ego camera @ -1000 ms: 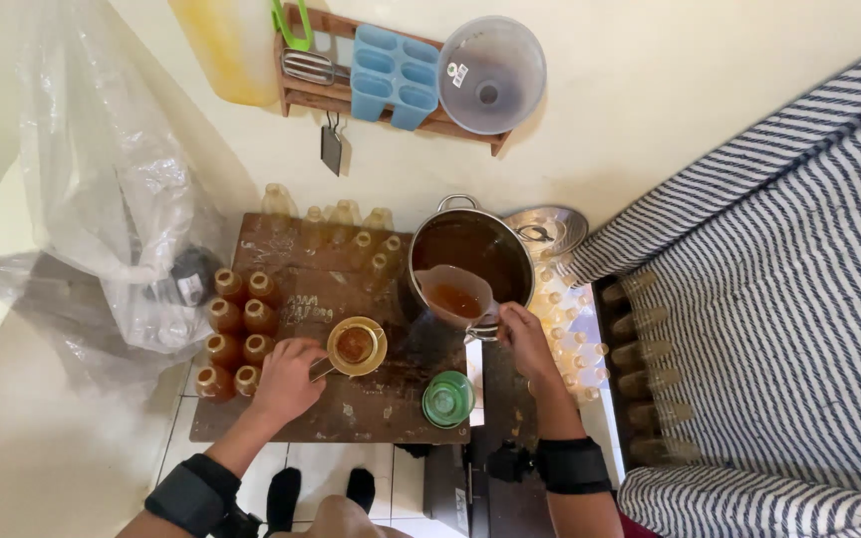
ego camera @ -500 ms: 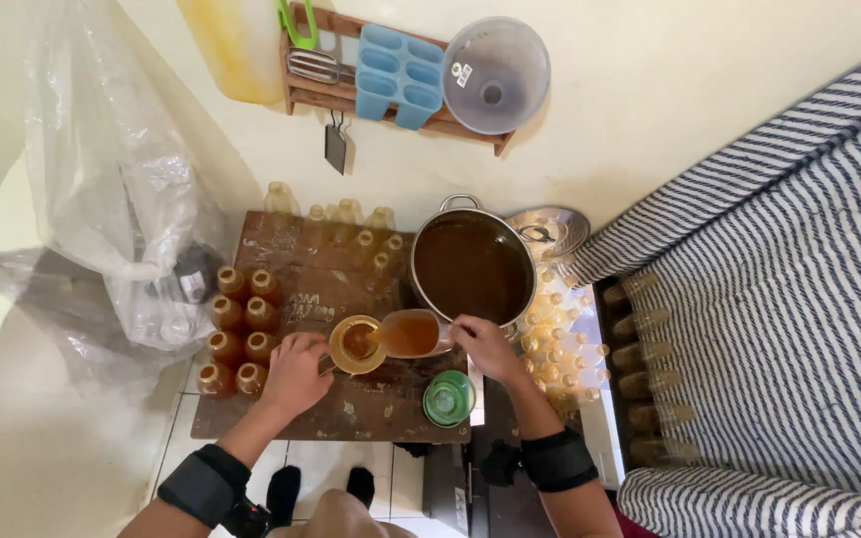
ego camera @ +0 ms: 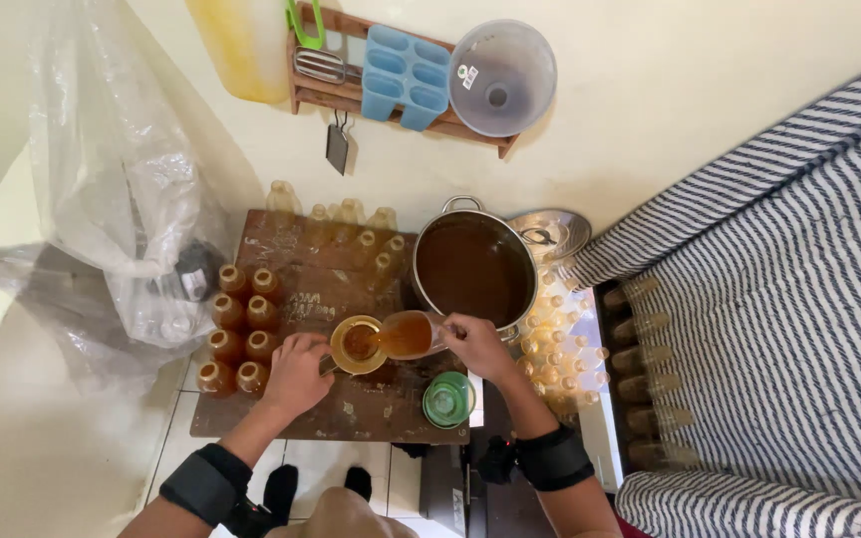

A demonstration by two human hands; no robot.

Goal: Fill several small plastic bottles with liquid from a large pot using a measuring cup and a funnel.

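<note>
Bottles (ego camera: 236, 329) of amber liquid crowd the board (ego camera: 371, 408) left of the pot (ego camera: 475, 267), while the right hand (ego camera: 477, 346) grips a tilted jug (ego camera: 409, 335) over the funnel (ego camera: 359, 344) the left hand (ego camera: 296, 374) clasps.

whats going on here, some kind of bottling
A person is pouring brown liquid from a small jug, held in the right hand, into a yellow funnel steadied by the left hand. The funnel sits over a wooden board. A large pot of the same liquid stands just behind, and filled bottles are lined up on the left.
</note>
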